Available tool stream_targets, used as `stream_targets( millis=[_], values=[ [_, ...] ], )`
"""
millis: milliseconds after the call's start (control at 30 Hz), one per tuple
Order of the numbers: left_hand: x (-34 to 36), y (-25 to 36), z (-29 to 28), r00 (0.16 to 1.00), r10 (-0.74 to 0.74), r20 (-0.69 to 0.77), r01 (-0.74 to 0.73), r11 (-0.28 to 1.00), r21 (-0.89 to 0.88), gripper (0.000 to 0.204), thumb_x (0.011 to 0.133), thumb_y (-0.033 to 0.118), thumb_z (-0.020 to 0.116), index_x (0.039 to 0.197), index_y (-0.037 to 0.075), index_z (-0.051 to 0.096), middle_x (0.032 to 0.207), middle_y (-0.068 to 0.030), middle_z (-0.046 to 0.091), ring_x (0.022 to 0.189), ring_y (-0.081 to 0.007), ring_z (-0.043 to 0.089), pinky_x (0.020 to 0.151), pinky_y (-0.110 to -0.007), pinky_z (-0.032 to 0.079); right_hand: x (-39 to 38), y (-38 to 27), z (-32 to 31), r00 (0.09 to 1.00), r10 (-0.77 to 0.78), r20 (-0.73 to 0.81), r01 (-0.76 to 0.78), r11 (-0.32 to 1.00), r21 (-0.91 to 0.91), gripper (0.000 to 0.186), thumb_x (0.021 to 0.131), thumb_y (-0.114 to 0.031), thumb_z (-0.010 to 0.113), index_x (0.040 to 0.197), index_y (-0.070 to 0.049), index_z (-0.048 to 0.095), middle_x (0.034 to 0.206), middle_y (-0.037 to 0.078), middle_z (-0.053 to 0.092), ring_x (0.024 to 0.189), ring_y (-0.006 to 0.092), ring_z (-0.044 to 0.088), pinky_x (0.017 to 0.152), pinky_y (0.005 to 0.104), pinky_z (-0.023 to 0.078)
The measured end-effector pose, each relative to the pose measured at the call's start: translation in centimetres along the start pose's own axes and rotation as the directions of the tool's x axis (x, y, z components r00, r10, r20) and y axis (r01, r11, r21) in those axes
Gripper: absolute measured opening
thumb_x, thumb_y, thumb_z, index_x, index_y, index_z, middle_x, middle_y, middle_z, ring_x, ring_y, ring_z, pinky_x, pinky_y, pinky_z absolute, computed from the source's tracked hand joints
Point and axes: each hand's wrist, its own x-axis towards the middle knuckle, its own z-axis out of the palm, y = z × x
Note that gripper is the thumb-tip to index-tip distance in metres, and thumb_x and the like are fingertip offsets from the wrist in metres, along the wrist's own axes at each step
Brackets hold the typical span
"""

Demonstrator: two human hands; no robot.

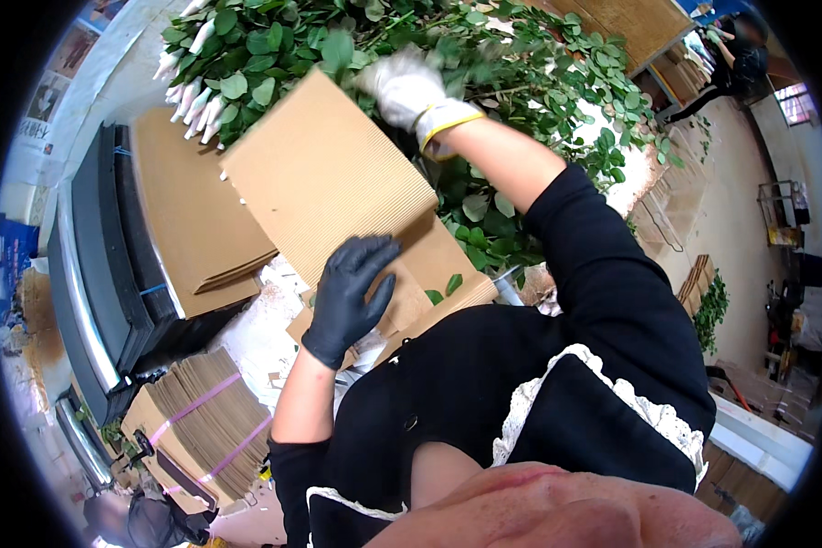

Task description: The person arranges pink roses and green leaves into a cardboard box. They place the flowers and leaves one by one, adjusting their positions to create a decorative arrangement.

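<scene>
My left hand [349, 294], in a black glove, rests on the near part of a corrugated cardboard sheet [315, 164]. Its fingers lie stretched out and its thumb stands apart. The sheet is bent, with a lower cardboard panel [447, 260] close to my body. My right hand [409, 91] wears a whitish glove with a yellow cuff edge. It is over green leafy stems [566, 100] just beyond the sheet, and motion smears its fingers. At the far left, a bunch of flowers in white, pink-tinged sleeves [196, 110] lies among the leaves.
Flat brown cardboard [187, 201] is stacked left of the sheet, beside dark grey boards [91, 265]. Below them stands a cardboard bundle [201, 416] with pink straps. One person [146, 522] is at lower left, another [747, 64] at far right. A wooden board [626, 27] stands behind the leaves.
</scene>
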Motion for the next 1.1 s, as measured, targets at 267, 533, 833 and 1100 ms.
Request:
stream_targets(
  millis=[267, 533, 833, 1100],
  values=[
    [2.6, -2.9, 1.5, 0.923, -0.322, 0.211, 0.226, 0.896, 0.381, 0.068, 0.080, 0.026, 0.071, 0.142, 0.018, 0.044, 0.138, -0.0160, 0.051, 0.126, -0.0350, 0.049, 0.104, -0.043, 0.041, 3.5, 6.4, -15.5, 0.840, 0.081, -0.537, -0.134, 0.989, -0.060, 0.019, 0.084, -0.023, 0.059, 0.097, -0.010, 0.064, 0.093, 0.016, 0.064, 0.091, 0.0349, 0.062, 0.080, 0.0463, 0.049],
    [-0.5, 0.7, 1.4, 0.966, 0.213, -0.146, -0.161, 0.939, 0.303, 0.046, 0.081, 0.017, 0.070, 0.125, 0.009, 0.060, 0.122, -0.0135, 0.062, 0.109, -0.0291, 0.061, 0.095, -0.041, 0.049, -4.3, 1.6, -4.4, 0.990, -0.075, 0.122, 0.089, 0.990, -0.113, 0.053, 0.078, -0.019, 0.067, 0.129, -0.017, 0.054, 0.130, 0.016, 0.055, 0.120, 0.0358, 0.052, 0.101, 0.0457, 0.044],
    [-11.1, -6.7, 8.7, 0.959, -0.246, 0.144, 0.262, 0.959, -0.111, 0.021, 0.086, 0.015, 0.067, 0.105, 0.008, 0.070, 0.110, -0.0103, 0.068, 0.111, -0.0289, 0.061, 0.095, -0.039, 0.048, -4.2, 5.7, -0.6, 0.928, 0.281, -0.247, -0.160, 0.895, 0.416, 0.034, 0.087, -0.030, 0.056, 0.117, -0.016, 0.064, 0.106, 0.016, 0.068, 0.094, 0.0349, 0.066, 0.080, 0.0442, 0.053],
    [-11.8, -6.9, 10.5, 0.969, -0.240, 0.063, 0.247, 0.957, -0.153, 0.025, 0.082, 0.007, 0.066, 0.107, 0.006, 0.068, 0.110, -0.0149, 0.065, 0.113, -0.0338, 0.058, 0.100, -0.042, 0.045, -2.9, 1.9, 1.3, 0.997, 0.054, -0.054, -0.043, 0.983, 0.176, 0.030, 0.083, -0.020, 0.058, 0.112, -0.014, 0.064, 0.104, 0.017, 0.068, 0.093, 0.0355, 0.067, 0.077, 0.0448, 0.055]
  ],
)
